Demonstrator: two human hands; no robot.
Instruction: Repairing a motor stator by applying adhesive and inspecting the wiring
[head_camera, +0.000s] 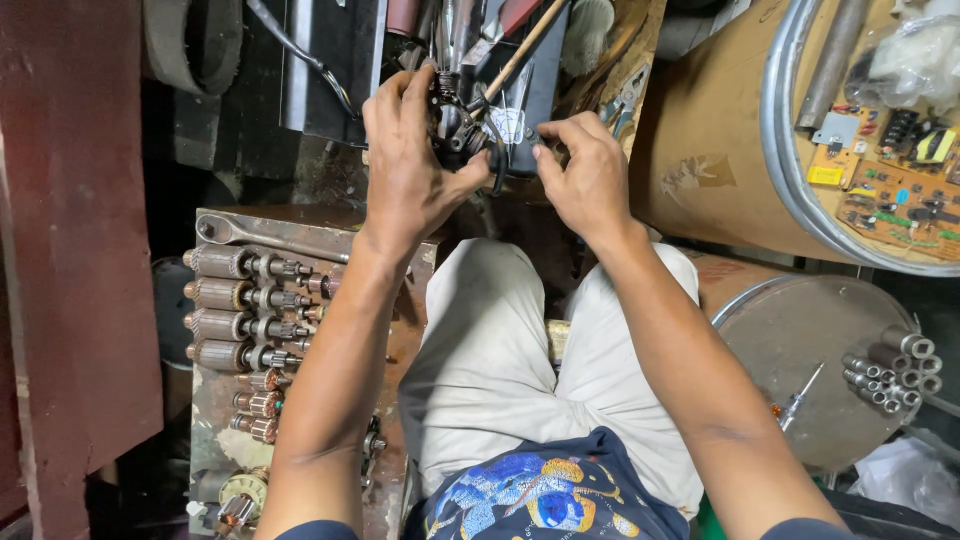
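My left hand (408, 160) grips a small dark metal mechanical part (462, 128) with springs and wires, held up in front of me above my knees. My right hand (585, 178) is close beside it on the right, fingertips pinching at the part's right edge near a black curved piece (497, 165). A thin wooden stick (522, 48) slants up to the right behind the part. I sit with my legs in light trousers (500, 350) below both hands.
A rusty metal box (225, 400) at left carries several motor armatures (240, 295) in rows and a long wrench (262, 236). At right stand a cardboard drum (720, 130) topped with circuit boards (905, 195) and a metal drum lid (800, 340) bearing short metal tubes (895, 365) and a screwdriver (800, 398).
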